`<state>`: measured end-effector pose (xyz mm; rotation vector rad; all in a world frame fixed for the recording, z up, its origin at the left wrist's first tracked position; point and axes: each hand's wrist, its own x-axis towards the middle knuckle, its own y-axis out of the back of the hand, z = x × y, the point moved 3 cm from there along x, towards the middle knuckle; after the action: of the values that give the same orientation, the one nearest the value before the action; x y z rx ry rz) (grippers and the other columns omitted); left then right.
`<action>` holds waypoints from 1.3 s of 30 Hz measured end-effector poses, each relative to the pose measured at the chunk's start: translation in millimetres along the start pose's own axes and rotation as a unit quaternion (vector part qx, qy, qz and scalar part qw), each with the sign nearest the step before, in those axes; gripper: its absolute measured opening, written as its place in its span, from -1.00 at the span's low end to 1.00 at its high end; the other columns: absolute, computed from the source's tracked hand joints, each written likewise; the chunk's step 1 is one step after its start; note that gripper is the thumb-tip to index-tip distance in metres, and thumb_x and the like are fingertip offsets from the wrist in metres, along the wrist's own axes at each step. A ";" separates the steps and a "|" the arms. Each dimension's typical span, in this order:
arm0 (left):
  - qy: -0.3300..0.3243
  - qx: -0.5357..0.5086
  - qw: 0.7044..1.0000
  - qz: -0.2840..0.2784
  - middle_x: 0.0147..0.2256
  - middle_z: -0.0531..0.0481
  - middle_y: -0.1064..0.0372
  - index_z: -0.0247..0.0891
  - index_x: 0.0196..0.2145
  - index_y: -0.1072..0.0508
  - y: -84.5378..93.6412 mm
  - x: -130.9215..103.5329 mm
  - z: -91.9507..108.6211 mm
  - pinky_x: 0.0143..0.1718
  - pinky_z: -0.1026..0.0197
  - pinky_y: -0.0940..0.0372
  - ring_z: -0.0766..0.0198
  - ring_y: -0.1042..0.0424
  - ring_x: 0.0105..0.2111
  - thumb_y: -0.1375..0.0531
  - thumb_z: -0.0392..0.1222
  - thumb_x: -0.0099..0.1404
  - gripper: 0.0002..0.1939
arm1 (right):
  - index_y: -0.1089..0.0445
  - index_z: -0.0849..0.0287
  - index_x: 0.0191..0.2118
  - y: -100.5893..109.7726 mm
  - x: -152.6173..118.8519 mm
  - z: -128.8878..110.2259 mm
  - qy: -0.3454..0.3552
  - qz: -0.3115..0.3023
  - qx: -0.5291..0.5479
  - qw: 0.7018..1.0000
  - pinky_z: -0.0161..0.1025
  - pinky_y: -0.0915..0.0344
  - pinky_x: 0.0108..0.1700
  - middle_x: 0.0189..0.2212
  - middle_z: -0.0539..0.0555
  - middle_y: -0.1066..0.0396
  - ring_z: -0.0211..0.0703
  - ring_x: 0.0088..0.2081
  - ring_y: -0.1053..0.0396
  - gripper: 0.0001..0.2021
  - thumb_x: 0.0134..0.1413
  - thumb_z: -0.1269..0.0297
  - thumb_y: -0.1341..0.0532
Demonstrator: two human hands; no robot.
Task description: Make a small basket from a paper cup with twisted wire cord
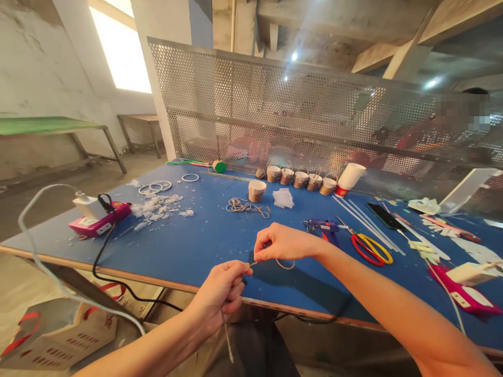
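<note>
At lower centre, two hands, left (225, 293) and right (281, 242), are pinching twine (253, 264); a loosening grip risks its unravelling.

Window (121, 50) glare at left, soft shadow under hands (255, 262), edges stretched.

- Mesh panel (251, 99) behind the table (196, 235)
- Cup row (301, 180) on the table, before the panel; stacked cups (351, 178) at its right end
- Cord (245, 207) before the single cup (257, 191)
- Scissors (370, 248) right of the glue gun (324, 225)
- Scraps (159, 208) right of the left power strip (100, 222)
</note>
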<state>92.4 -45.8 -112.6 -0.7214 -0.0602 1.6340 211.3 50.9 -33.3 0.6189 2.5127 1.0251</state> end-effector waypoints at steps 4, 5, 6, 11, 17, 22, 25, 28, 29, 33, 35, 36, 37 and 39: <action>-0.024 -0.037 0.999 0.029 -0.74 0.34 0.21 -0.30 -0.53 -0.38 -0.3 0.7 0.9 -0.80 0.46 0.32 0.57 0.31 -0.74 -0.29 -0.11 -0.08 -0.78 | -0.53 0.19 -0.43 -13.9 -11.9 -16.7 0.084 0.104 -0.163 0.978 -0.27 -0.19 -0.27 -0.43 0.04 -0.45 -0.20 -0.34 -0.31 -0.85 0.05 0.46 -0.20; -0.027 -0.050 0.998 0.034 -0.74 0.34 0.20 -0.30 -0.53 -0.37 -0.4 0.7 1.0 -0.81 0.46 0.31 0.57 0.31 -0.74 -0.30 -0.11 -0.09 -0.77 | -0.52 0.19 -0.42 -19.1 -15.9 -18.2 0.102 0.138 -0.194 0.966 -0.24 -0.18 -0.26 -0.44 0.05 -0.45 -0.19 -0.34 -0.30 -0.84 0.07 0.47 -0.19; -0.028 -0.062 0.997 0.037 -0.74 0.34 0.20 -0.29 -0.54 -0.36 -0.5 0.8 1.0 -0.81 0.46 0.31 0.57 0.31 -0.74 -0.30 -0.11 -0.10 -0.76 | -0.52 0.19 -0.41 -24.4 -19.7 -18.3 0.113 0.172 -0.213 0.955 -0.23 -0.18 -0.26 -0.45 0.05 -0.44 -0.18 -0.35 -0.28 -0.83 0.09 0.47 -0.18; -0.017 -0.112 0.993 0.016 -0.73 0.34 0.22 -0.29 -0.55 -0.34 -3.2 -0.6 -2.4 -0.82 0.48 0.30 0.58 0.33 -0.74 -0.31 -0.10 -0.08 -0.75 | -0.52 0.15 -0.40 -42.1 -29.2 -4.2 0.089 0.305 -0.049 0.947 -0.23 -0.22 -0.24 -0.44 0.04 -0.45 -0.18 -0.33 -0.33 -0.84 0.07 0.48 -0.20; 0.009 -0.101 0.994 -0.046 -0.74 0.33 0.19 -0.30 -0.55 -0.37 -5.8 -3.0 -6.0 -0.83 0.48 0.30 0.58 0.34 -0.75 -0.29 -0.09 -0.05 -0.77 | -0.53 0.18 -0.47 -40.1 -19.0 18.9 -0.015 0.199 0.255 0.946 -0.29 -0.24 -0.32 -0.47 -0.02 -0.45 -0.23 -0.39 -0.34 -0.90 -0.09 0.28 -0.29; 0.037 -0.021 0.997 -0.070 -0.76 0.32 0.16 -0.30 -0.58 -0.37 -4.7 -4.6 -3.6 -0.83 0.49 0.30 0.58 0.31 -0.75 -0.28 -0.13 -0.06 -0.80 | -0.51 0.21 -0.53 -20.0 -9.8 21.8 -0.013 0.048 0.214 0.976 -0.33 -0.21 -0.35 -0.54 -0.05 -0.41 -0.28 -0.44 -0.30 -0.91 -0.18 0.30 -0.33; 0.030 0.028 0.998 -0.054 -0.79 0.33 0.17 -0.29 -0.59 -0.37 -3.8 -5.1 -2.0 -0.83 0.47 0.31 0.57 0.31 -0.76 -0.28 -0.10 -0.07 -0.78 | -0.51 0.23 -0.49 -12.4 -4.4 18.4 -0.020 -0.023 0.136 0.990 -0.34 -0.20 -0.38 -0.53 -0.04 -0.42 -0.28 -0.45 -0.31 -0.93 -0.15 0.34 -0.31; 0.006 0.051 0.998 -0.020 -0.83 0.33 0.18 -0.27 -0.58 -0.36 -3.7 -6.2 -0.7 -0.82 0.46 0.34 0.57 0.32 -0.78 -0.27 -0.04 -0.06 -0.75 | -0.51 0.23 -0.47 -8.4 -2.2 7.4 -0.003 -0.003 0.023 1.000 -0.32 -0.20 -0.35 -0.49 -0.01 -0.44 -0.24 -0.40 -0.33 -0.93 -0.08 0.38 -0.26; -0.004 0.054 0.998 -0.008 -0.83 0.33 0.18 -0.27 -0.57 -0.36 -3.9 -6.7 0.0 -0.81 0.45 0.35 0.57 0.32 -0.78 -0.26 -0.02 -0.06 -0.74 | -0.51 0.22 -0.46 -8.0 -2.9 2.0 0.007 0.016 -0.017 1.000 -0.31 -0.19 -0.33 -0.48 0.00 -0.44 -0.22 -0.37 -0.33 -0.92 -0.06 0.40 -0.25; -0.045 0.054 0.997 0.027 -0.84 0.33 0.18 -0.28 -0.57 -0.36 -4.9 -7.8 3.1 -0.80 0.45 0.33 0.58 0.30 -0.79 -0.26 -0.03 -0.05 -0.75 | -0.50 0.21 -0.47 -13.1 -13.0 -20.4 0.066 0.089 -0.181 0.977 -0.25 -0.15 -0.24 -0.46 0.03 -0.45 -0.18 -0.32 -0.30 -0.87 0.03 0.46 -0.22; -0.057 0.045 0.997 0.032 -0.83 0.33 0.19 -0.28 -0.56 -0.37 -4.9 -6.9 3.9 -0.80 0.45 0.31 0.58 0.30 -0.79 -0.26 -0.03 -0.04 -0.74 | -0.48 0.20 -0.47 -20.2 -19.6 -26.3 0.084 0.127 -0.261 0.953 -0.22 -0.10 -0.25 -0.46 0.04 -0.44 -0.18 -0.33 -0.27 -0.83 0.10 0.45 -0.19; -0.061 0.035 0.997 0.034 -0.82 0.33 0.19 -0.28 -0.56 -0.37 -4.7 -6.2 4.0 -0.80 0.45 0.30 0.58 0.30 -0.78 -0.26 -0.03 -0.03 -0.74 | -0.47 0.20 -0.47 -24.6 -22.7 -27.2 0.088 0.148 -0.290 0.941 -0.21 -0.08 -0.27 -0.46 0.05 -0.43 -0.18 -0.34 -0.26 -0.81 0.12 0.45 -0.18; -0.065 0.021 0.997 0.036 -0.81 0.34 0.20 -0.29 -0.55 -0.37 -4.3 -5.5 3.9 -0.81 0.46 0.29 0.58 0.30 -0.77 -0.27 -0.02 -0.03 -0.74 | -0.47 0.20 -0.46 -29.4 -25.4 -27.0 0.091 0.170 -0.307 0.932 -0.21 -0.06 -0.30 -0.46 0.06 -0.42 -0.18 -0.35 -0.25 -0.80 0.14 0.45 -0.16; -0.068 -0.015 0.997 0.037 -0.77 0.34 0.21 -0.30 -0.52 -0.38 -3.4 -4.1 3.0 -0.81 0.47 0.26 0.57 0.30 -0.75 -0.29 -0.03 -0.04 -0.73 | -0.47 0.19 -0.43 -38.5 -29.6 -23.5 0.094 0.223 -0.298 0.924 -0.21 -0.04 -0.31 -0.45 0.06 -0.42 -0.18 -0.35 -0.24 -0.80 0.16 0.45 -0.15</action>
<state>94.0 -47.8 -107.1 -0.6406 -0.1574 1.7548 215.1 -2.5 -40.5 0.9435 2.0520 1.9891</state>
